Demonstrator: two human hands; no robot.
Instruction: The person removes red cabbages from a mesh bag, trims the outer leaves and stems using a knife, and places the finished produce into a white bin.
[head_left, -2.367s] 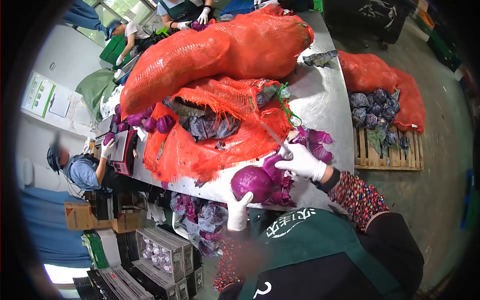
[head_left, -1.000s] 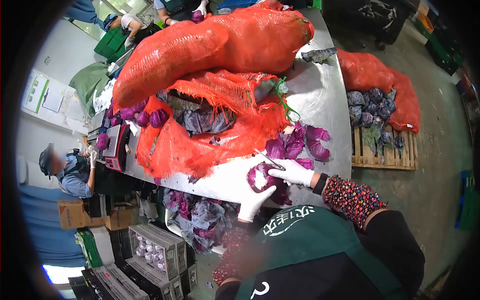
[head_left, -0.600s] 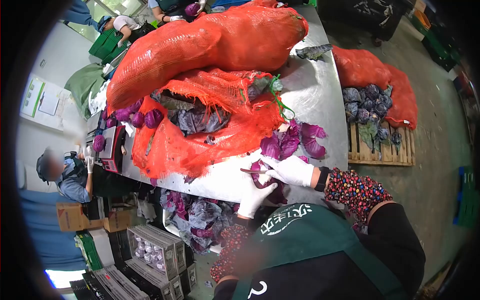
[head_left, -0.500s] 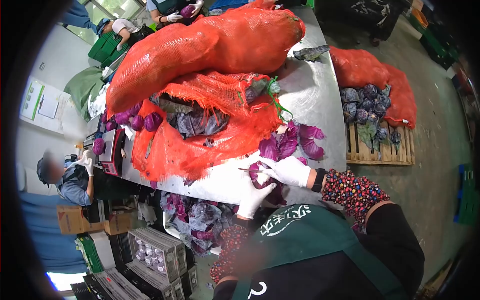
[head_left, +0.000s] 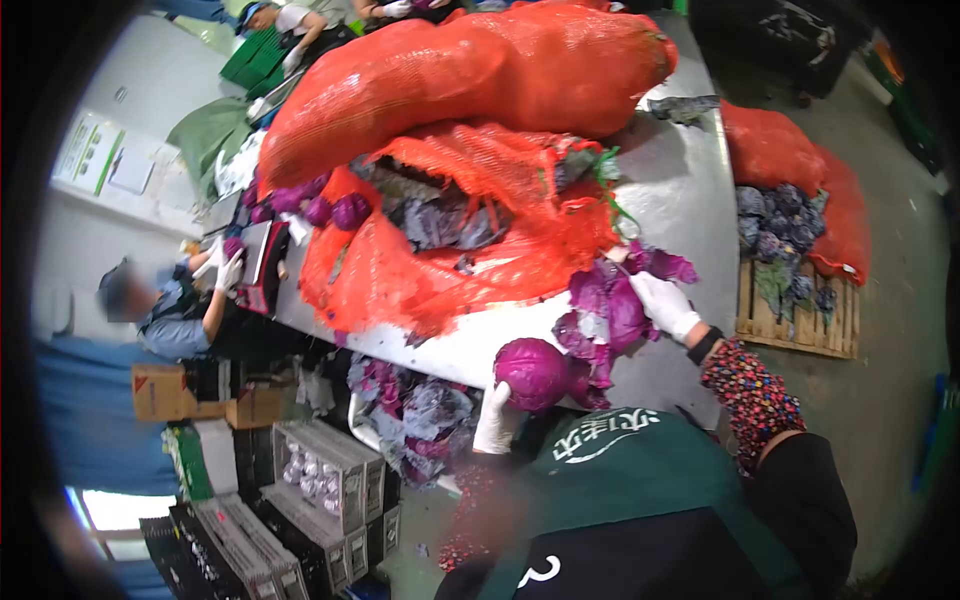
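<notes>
My left hand, in a white glove, cups a trimmed round red cabbage from below at the near edge of the steel table. My right hand, also gloved, reaches out over a pile of loose purple leaves and touches it. Its fingers are partly buried in the leaves, and no knife shows in it. An open orange net sack of red cabbages lies just beyond the leaves.
A full orange net sack lies across the far table. Trimmed cabbages sit by a scale where a person works. Discarded leaves fill a bin below the table edge. More sacks and cabbages rest on a pallet to the right.
My right hand has left the cabbage and moved out to the loose leaves. The knife seen earlier is out of sight. My left hand now holds the cabbage alone, rounded side up.
</notes>
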